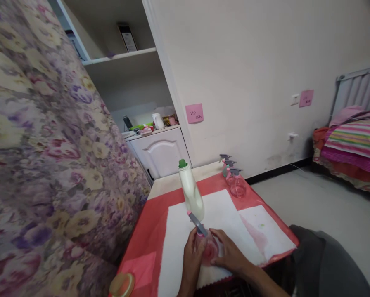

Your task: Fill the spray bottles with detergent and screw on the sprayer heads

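Observation:
A small pink spray bottle (209,248) with a grey trigger head stands on a white cloth (179,243) near the table's front edge. My left hand (193,251) wraps round its left side and neck, fingers closed. My right hand (230,252) cups its right side, fingers curled against the bottle. Just behind it stands a tall white jug (191,194) with a green cap, upright. Two more pink spray bottles (234,181) stand at the table's far right corner.
The table wears a red cover (150,222), with a second white cloth (265,235) at the right. A gold lid (123,284) sits at the front left. Floral fabric (48,165) hangs close on the left. A white cabinet (160,152) and wall stand behind; a bed (355,144) lies right.

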The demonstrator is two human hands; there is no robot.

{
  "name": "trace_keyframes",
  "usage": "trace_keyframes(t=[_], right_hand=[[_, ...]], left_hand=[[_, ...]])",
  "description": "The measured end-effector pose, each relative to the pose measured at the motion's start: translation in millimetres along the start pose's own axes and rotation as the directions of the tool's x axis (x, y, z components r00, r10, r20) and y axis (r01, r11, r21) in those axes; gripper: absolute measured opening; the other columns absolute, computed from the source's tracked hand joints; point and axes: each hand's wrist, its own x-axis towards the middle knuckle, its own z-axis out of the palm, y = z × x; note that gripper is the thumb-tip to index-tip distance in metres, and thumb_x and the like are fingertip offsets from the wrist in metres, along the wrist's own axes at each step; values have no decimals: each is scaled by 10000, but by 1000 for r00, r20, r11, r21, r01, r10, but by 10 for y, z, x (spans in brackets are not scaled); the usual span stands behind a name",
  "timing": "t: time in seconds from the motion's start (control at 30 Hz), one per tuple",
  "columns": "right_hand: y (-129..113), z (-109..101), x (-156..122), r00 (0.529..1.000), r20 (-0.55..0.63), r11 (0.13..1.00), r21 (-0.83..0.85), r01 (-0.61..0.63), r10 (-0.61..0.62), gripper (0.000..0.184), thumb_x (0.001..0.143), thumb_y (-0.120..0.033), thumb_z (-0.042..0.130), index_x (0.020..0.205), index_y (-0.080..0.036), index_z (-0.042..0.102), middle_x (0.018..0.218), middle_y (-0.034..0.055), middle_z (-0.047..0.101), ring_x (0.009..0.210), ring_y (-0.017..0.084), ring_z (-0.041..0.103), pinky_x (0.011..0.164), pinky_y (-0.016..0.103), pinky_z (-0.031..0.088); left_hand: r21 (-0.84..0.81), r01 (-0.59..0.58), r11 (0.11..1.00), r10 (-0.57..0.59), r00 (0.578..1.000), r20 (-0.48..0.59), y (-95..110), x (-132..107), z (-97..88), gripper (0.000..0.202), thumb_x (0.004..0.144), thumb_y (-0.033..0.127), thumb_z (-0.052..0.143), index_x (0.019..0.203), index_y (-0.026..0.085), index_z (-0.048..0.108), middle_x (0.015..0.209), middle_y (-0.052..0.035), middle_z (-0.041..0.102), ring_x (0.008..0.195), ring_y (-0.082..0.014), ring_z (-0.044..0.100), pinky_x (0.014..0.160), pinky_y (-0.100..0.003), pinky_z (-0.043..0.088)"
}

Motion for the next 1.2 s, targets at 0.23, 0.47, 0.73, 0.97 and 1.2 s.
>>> trace_keyframes(t=[0.23,0.47,0.73,0.97,1.2], right_hand=[[-27,-89,106,998,65,1000,-20,11,-10,747,619,-300,807,1315,-249,542,1354,93,587,1252,308,524,1104,495,347],[-178,-105,62,1000,22,1000,-22,18,-17,562,781,-393,689,1304,-248,546,1352,98,585,1259,290,522,1085,486,379],[-209,149,163,995,-24,993,65,97,-96,789,635,-613,746,1288,-231,523,1249,108,620,1173,322,569,1042,493,414],[-105,89,107,998,53,995,98,32,-37,844,666,-499,778,1393,-257,425,1422,98,516,1328,323,452,1133,510,313],[59,429,45,986,-168,996,-86,-16,1,1001,497,-260,844,1372,-215,360,1328,141,468,1281,349,443,1124,519,325]], left_hand=[[145,-66,987,74,996,-49,-46,-31,-66,422,798,479,624,1107,193,642,1192,-111,674,1167,-301,588,1034,-430,438],[185,14,983,19,985,-174,-178,-70,-57,500,838,550,525,1170,187,620,1338,-133,582,1314,-289,460,1159,-456,295],[26,84,996,-79,987,-143,-62,-86,38,554,842,572,509,1221,174,581,1366,-124,584,1302,-284,499,1137,-424,350],[28,121,992,-114,978,-176,-193,-135,12,573,854,550,507,1292,183,542,1477,-107,481,1397,-276,384,1193,-437,255],[-151,174,973,-192,974,-120,-428,-134,-89,534,867,532,491,1288,211,565,1428,-80,547,1361,-268,442,1166,-426,338]])
